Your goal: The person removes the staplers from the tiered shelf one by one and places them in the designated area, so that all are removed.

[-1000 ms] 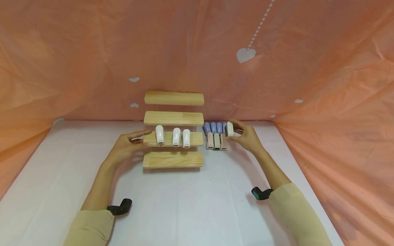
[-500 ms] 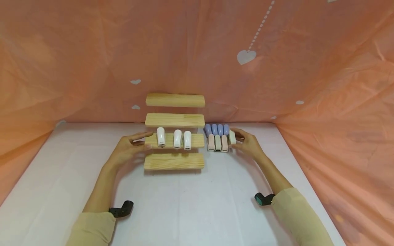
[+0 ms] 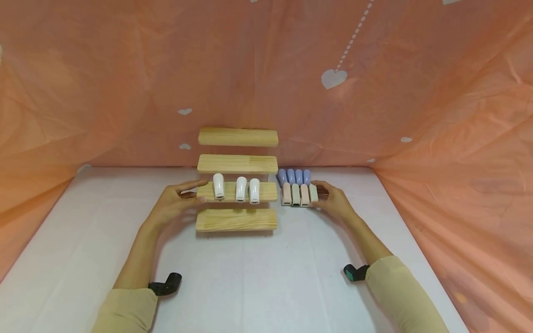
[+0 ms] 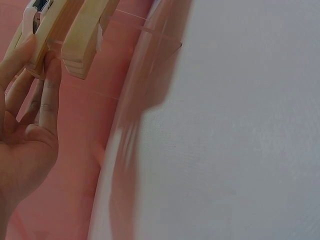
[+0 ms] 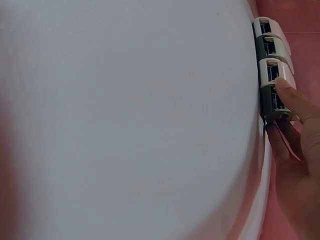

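A wooden tiered rack stands at the middle back. Its third shelf [image 3: 270, 191] carries three white mini staplers [image 3: 241, 189]. My left hand [image 3: 171, 203] grips that shelf's left end, thumb on one face and fingers on the other, as the left wrist view shows. Right of the rack, a front row of pink and pale green mini staplers [image 3: 295, 194] lies before several blue-purple staplers [image 3: 290, 176]. At this row's right end, my right hand [image 3: 335, 202] holds a pale green stapler [image 3: 313, 194], standing against its pink neighbour. The right wrist view shows the thumb on the stapler's front end.
Above and below the loaded shelf are the rack's top board [image 3: 238, 137], second board [image 3: 237, 164] and lowest board [image 3: 236, 220]. A white cloth [image 3: 258, 282] covers the table. An orange sheet with hearts [image 3: 258, 69] hangs behind and at both sides.
My right hand has lowered the pale green stapler from above the blue-purple ones to the front row's right end and turned it in line. The left hand keeps its grip on the shelf.
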A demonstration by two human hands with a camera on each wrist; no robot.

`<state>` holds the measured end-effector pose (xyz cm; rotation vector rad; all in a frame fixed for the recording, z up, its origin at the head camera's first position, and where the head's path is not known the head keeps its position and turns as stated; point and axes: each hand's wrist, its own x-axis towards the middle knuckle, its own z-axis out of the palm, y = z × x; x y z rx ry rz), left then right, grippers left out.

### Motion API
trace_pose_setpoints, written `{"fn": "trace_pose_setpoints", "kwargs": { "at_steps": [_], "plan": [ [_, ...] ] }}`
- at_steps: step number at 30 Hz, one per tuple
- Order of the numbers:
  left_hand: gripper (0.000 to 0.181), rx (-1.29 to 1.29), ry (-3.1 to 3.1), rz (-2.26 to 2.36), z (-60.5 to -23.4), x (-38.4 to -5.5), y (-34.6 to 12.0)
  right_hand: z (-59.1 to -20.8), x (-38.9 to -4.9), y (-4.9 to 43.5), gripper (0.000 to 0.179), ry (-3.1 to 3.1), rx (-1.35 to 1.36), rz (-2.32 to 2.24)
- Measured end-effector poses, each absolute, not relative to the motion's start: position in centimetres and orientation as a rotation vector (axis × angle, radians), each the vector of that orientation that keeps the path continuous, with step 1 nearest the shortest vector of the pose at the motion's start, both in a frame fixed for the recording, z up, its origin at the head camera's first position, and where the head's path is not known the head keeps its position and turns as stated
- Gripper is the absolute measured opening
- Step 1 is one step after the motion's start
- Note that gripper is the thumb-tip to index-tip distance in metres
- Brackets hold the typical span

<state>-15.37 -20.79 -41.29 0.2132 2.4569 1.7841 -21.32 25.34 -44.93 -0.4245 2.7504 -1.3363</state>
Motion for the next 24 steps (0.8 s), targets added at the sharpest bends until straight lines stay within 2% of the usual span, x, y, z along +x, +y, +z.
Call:
{"fn": "trace_pose_setpoints", "kwargs": {
  "at_steps": [13, 24],
  "plan": [
    [0.058, 0.207, 2.413, 1.810, -41.4, -15.4, -20.7, -45.6, -21.4, 25.7, 0.076, 2.715, -0.479, -1.400],
    [0.057, 0.236, 2.383, 1.854, -41.2, -15.3, -20.7, -43.8, -20.8, 24.8, 0.063, 2.763, -0.643, -1.566]
  ]
}}
